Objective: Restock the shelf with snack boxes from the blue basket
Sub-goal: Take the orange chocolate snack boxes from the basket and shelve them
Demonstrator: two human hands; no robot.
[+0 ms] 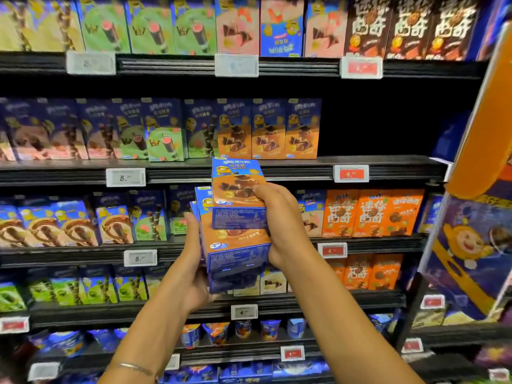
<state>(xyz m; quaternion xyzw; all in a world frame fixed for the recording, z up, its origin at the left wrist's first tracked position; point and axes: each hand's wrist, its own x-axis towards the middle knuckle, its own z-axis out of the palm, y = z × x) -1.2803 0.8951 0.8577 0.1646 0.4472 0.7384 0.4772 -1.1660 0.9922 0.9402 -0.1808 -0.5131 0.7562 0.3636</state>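
- Up before the black metal shelf, the right hand is gripping 1 blue-and-orange cardboard snack box, with the thumb lying across its front and the fingers curling behind.
- Just below, the left hand is cupping a stack of matching boxes, its fingers wrapping the stack's left side. At least 3 are showing; the exact count is unclear.
- 3 orange-fronted shelf boxes are standing upright above the held box, with a dark gap lying just right of them.
- 1 red price tag is sitting under that gap.
- 1 tall orange-and-blue display carton is crowding the right side.
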